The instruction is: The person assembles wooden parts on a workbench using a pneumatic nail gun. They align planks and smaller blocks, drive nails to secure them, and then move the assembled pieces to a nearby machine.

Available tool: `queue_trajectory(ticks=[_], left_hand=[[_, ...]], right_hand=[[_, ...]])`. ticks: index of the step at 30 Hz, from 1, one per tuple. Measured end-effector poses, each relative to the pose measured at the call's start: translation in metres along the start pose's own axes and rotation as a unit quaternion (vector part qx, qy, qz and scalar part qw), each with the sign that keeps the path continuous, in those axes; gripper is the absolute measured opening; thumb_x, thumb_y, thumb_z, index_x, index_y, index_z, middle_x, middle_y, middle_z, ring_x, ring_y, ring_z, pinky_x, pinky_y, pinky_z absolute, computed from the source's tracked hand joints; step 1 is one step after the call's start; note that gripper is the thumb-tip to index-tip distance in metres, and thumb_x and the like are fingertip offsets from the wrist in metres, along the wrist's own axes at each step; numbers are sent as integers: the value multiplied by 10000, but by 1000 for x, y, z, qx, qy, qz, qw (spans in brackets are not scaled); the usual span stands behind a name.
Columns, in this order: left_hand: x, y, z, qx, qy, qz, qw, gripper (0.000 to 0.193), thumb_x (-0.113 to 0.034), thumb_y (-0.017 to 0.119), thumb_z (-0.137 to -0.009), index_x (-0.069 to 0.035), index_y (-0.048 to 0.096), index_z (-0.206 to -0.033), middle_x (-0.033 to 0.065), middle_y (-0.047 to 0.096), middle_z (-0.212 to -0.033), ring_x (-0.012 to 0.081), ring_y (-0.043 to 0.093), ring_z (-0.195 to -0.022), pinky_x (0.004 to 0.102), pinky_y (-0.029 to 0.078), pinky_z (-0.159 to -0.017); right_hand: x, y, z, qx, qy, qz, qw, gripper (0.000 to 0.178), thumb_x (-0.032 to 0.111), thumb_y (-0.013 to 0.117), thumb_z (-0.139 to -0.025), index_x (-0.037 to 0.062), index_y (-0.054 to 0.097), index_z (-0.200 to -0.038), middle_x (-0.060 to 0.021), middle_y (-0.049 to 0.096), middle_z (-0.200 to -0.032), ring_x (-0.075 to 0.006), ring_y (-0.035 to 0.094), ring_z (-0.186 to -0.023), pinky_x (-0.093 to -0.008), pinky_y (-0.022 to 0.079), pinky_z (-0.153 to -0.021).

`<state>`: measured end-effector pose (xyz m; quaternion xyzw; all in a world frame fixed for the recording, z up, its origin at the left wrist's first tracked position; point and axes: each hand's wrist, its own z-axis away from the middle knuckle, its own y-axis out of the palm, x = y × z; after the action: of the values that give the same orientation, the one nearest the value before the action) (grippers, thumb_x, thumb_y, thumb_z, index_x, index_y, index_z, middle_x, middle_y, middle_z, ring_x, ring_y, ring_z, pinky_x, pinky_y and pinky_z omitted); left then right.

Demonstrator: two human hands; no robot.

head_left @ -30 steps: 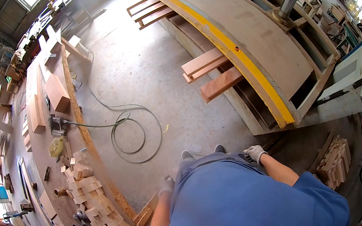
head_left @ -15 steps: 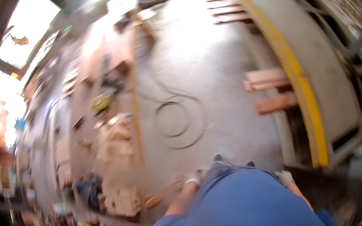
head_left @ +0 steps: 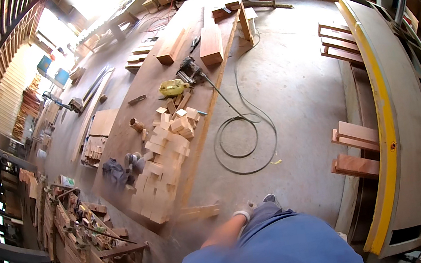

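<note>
The left hand (head_left: 247, 209), in a pale glove, hangs beside the trousers (head_left: 268, 216); its fingers are blurred, so I cannot tell whether they are spread or curled, or hold anything. The right hand (head_left: 342, 235) seems to show only as a pale sliver at the shirt's edge, at 4 o'clock from the left; its state cannot be told.

Nearest the left hand, at 9 o'clock, is a wood strip (head_left: 199, 212), apart from it. At 10 o'clock, on the near end of the counter (head_left: 125, 139), the pale blocks (head_left: 160, 180) lie stacked, with looser ones on the far side.

Each block should be stiff and fairly light alone, hard to harm save at its corners. The sawn faces look dry and would likely grip well through a glove. The best hold is probably across two opposite sides of a top block; pulling from low down could upset the pile.

At 12 o'clock a hose (head_left: 240, 156) lies coiled on the floor (head_left: 293, 96).
</note>
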<state>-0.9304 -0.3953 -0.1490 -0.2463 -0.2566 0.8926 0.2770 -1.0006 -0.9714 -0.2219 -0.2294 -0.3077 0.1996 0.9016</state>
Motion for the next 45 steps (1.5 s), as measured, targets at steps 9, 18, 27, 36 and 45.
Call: queue_trajectory(ticks=[9, 18, 27, 36, 45], left_hand=[[2, -10, 9, -2, 61, -51, 997, 383, -319, 597, -998, -180, 743, -1324, 166, 697, -1383, 369, 679, -1264, 464, 535, -1060], [-48, -42, 35, 42, 44, -35, 998, 396, -332, 561, -997, -204, 762, -1313, 168, 719, -1347, 369, 678, -1253, 456, 513, -1083], [-46, -55, 28, 12, 160, -101, 982, 313, -385, 639, -991, -119, 787, -1067, 140, 800, -979, 276, 767, -849, 447, 565, -799], [-272, -133, 125, -102, 543, -197, 810, 168, -155, 660, -951, -122, 761, -1080, 153, 758, -1068, 362, 711, -1036, 472, 556, -933], [-333, -91, 164, -21, 652, -407, 639, 134, -159, 636, -934, -154, 751, -1002, 106, 762, -1099, 306, 711, -1075, 435, 541, -931]], right_hand=[[36, -2, 9, -34, 1, 20, 999, 386, 361, 824, -890, -4, 781, -773, -73, 721, -699, -175, 651, -667, -396, 511, -662], [26, -5, 35, -9, -216, 458, 862, 202, 328, 713, -905, 137, 724, -970, -175, 757, -918, -390, 734, -898, -519, 564, -787], [83, -14, 78, 84, -54, 23, 995, 262, 291, 644, -971, 70, 783, -993, -148, 771, -942, -265, 730, -824, -412, 570, -768], [177, -22, 77, -76, -68, -211, 972, 370, 347, 693, -950, 6, 747, -819, -88, 731, -718, -203, 688, -669, -371, 542, -651], [446, -81, 257, -113, -535, -75, 834, 225, 251, 854, -854, 89, 708, -905, -108, 720, -887, -245, 707, -810, -415, 574, -745]])
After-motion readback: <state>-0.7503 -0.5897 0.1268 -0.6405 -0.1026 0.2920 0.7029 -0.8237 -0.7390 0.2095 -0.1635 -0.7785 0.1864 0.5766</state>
